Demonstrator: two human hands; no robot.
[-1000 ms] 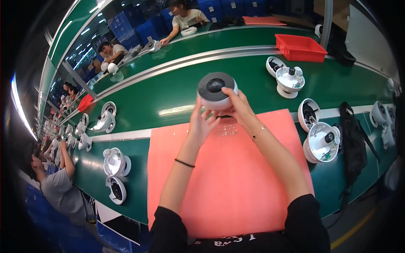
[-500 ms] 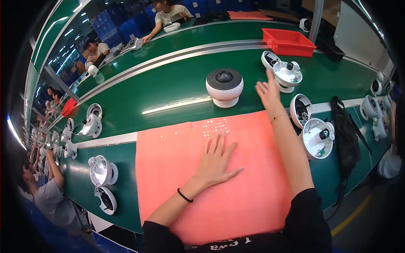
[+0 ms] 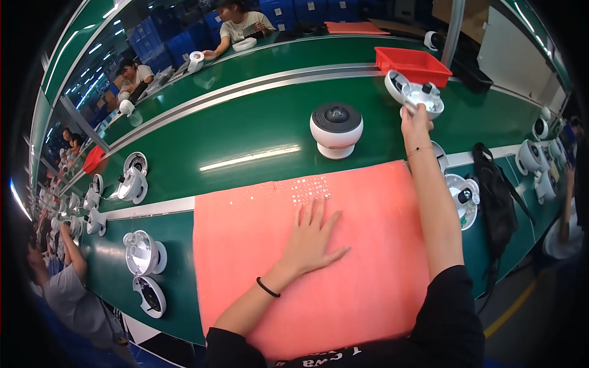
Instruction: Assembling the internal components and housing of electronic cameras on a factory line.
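Observation:
My left hand (image 3: 311,240) lies flat with spread fingers on a pink foam sheet (image 3: 257,306). Its fingertips reach the lower edge of a patch of small shiny round bits (image 3: 310,189) near the sheet's far edge. Farther off to the right, my right hand (image 3: 418,126) is closed around the lower part of an opened white round housing (image 3: 423,97). The dark-lined cap (image 3: 396,86) hangs beside that housing on its left, and a black cylinder stands up inside. Between the hands, beyond the sheet, stands a closed white ball-shaped device (image 3: 336,132) with a black top.
A red tray (image 3: 412,66) stands behind the held housing. Another opened housing (image 3: 463,199) and a black bag (image 3: 497,196) are right of my forearm. Opened housings (image 3: 142,253) also line the left of the green bench. Co-workers (image 3: 240,24) sit across and to the left.
My right hand has moved forward and right, from open beside the white housing to a grip on it. The housing is slightly tilted and shifted. My left hand has stayed on the sheet.

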